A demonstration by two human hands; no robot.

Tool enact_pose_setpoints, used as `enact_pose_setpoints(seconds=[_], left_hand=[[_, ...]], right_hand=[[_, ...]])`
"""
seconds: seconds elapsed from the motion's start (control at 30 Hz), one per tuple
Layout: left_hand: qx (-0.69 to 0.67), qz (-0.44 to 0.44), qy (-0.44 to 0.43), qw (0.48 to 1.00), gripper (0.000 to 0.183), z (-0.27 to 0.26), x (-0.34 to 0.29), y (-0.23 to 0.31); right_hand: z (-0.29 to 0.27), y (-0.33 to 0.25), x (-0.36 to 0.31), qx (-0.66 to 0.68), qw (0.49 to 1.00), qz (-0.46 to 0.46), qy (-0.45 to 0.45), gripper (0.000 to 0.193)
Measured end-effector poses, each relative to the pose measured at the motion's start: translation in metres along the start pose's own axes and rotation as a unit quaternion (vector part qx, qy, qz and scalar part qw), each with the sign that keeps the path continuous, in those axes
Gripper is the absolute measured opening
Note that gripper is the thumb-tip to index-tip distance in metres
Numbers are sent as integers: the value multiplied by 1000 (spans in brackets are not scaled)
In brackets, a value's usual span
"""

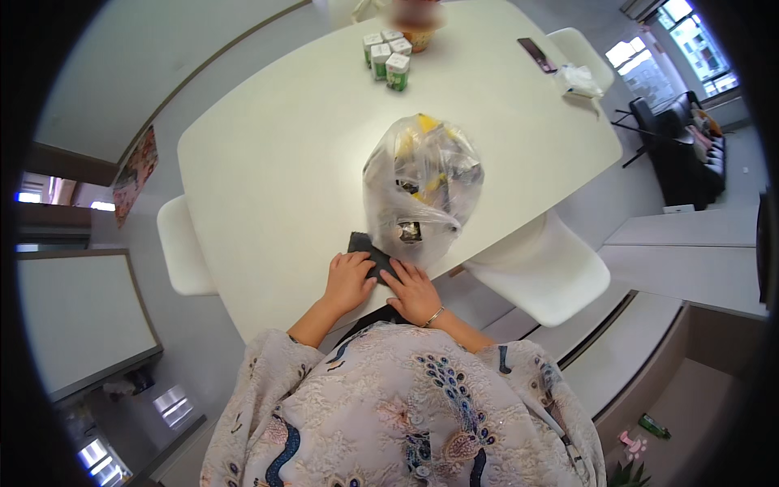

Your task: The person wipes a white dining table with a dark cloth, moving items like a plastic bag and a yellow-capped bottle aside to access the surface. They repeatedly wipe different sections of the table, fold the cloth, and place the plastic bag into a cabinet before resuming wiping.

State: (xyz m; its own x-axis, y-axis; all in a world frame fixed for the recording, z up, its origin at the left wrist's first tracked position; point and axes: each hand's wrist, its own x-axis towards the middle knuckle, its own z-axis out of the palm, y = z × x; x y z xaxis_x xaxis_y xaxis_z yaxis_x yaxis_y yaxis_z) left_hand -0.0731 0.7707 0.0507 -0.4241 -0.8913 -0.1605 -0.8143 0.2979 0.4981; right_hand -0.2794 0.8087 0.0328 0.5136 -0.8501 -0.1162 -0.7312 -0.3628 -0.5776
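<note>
The white desk (268, 162) fills most of what I can see, and near its close edge stands a bulging clear plastic bag (423, 195). A white chair (545, 272) sits right of the bag, and another white chair (183, 247) well off to its left. Inside the bag are yellow, black and grey items, some with printing too small to read.

The left hand (349, 278) and right hand (415, 294) rest palm down on the person's side of the bag, fingers stretched out; neither grip is closed round anything. A patterned orange tub (419, 40) stands beyond the bag. A flat dark-grey piece (378, 260), perhaps cloth or packaging, lies under the fingers of both grips, just beside the bag's near left edge.

Far to the right beyond the bag are a white tissue pack (578, 81) and a dark phone (536, 54). Five small white-and-green containers (398, 73) cluster beyond the bag, their labels too small to read. A thin bracelet (435, 316) circles the right wrist.
</note>
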Motion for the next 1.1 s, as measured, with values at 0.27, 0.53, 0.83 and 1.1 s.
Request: enact_pose_setpoints(seconds=[0.27,0.53,0.83,1.1], left_hand=[[-4,40,-15,999,37,-8,6,-10],[-183,59,126,973,43,-25,11,13],[-73,94,207,971,50,-77,80,65],[-340,-45,168,924,11,-71,126,19]], right_hand=[[-36,33,-23,103,976,90,171,20],[-108,48,-9,71,911,168,371,30],[-153,80,69,-110,954,-5,279,40],[-217,130,70,538,762,213,291,12]])
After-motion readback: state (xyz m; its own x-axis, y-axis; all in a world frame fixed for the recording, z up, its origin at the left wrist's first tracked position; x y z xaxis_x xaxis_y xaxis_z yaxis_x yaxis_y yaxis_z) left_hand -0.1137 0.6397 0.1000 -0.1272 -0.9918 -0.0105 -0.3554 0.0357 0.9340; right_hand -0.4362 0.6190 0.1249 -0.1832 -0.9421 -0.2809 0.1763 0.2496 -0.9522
